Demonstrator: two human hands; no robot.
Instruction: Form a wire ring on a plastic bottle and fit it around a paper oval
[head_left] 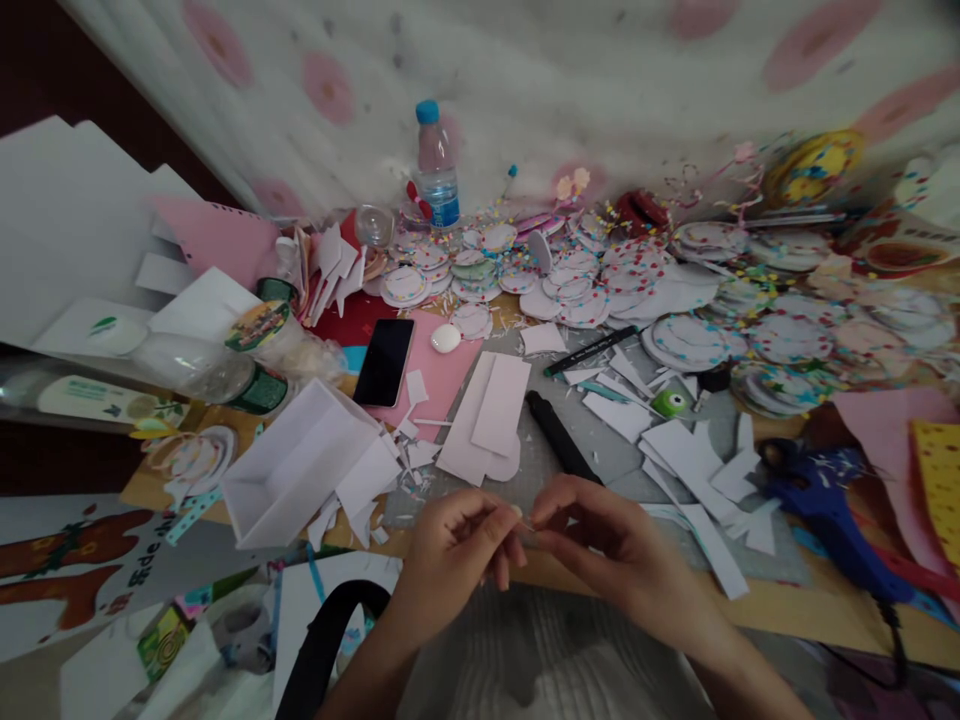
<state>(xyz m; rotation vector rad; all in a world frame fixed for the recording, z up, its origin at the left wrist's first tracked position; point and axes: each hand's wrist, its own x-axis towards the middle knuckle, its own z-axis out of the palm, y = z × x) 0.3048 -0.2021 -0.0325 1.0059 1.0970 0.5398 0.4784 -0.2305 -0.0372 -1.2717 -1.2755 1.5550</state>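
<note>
My left hand [469,545] and my right hand [600,540] meet over the table's front edge, fingertips close together. Both are closed in a pinch around something small and thin, too small to make out. Just beyond them lie cut pieces of white foam board or card [491,410], partly overlapping. A black pen-like tool [562,437] points toward my right hand on the grey cutting mat [536,465]. White strips and offcuts [697,475] are scattered to the right of it.
An open white box [300,460] and a phone [384,362] are on the left. A blue glue gun [840,520] with its cord lies at right. Decorated paper discs [577,275] are piled along the back, near a water bottle [437,170]. Plastic bottles [195,370] lie far left.
</note>
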